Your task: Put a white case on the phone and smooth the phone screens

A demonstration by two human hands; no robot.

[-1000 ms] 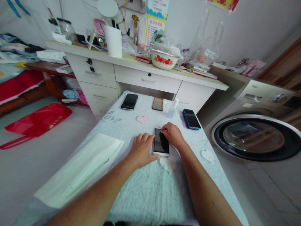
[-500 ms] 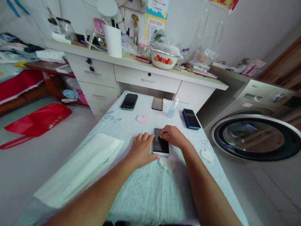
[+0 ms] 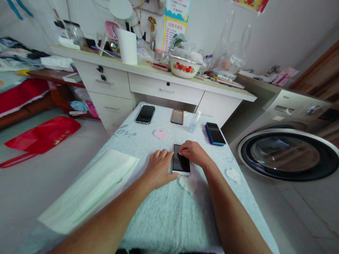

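Note:
A white-edged phone (image 3: 181, 164) lies face up on the cloth-covered table (image 3: 164, 218), its screen dark. My left hand (image 3: 159, 168) rests at the phone's left side, thumb by the lower edge and index finger by the upper left, fingers apart. Over the upper part of the screen is my right hand (image 3: 193, 152), its fingers closed in a pinch; what they hold, if anything, is too small to tell. Farther back are a black phone (image 3: 145, 114), a brown phone case (image 3: 177, 116), a clear spray bottle (image 3: 194, 122) and a blue-edged phone (image 3: 215, 133).
A stack of white sheets (image 3: 90, 190) covers the table's left side. Behind the table stands a white desk (image 3: 166, 89) bearing a floral bowl (image 3: 184, 67) and a paper roll (image 3: 127, 46). A washing machine (image 3: 288, 116) is at the right, a red bag (image 3: 45, 134) on the floor at left.
My right hand has shifted very slightly left over the phone's screen. My left hand and the phone have stayed in place.

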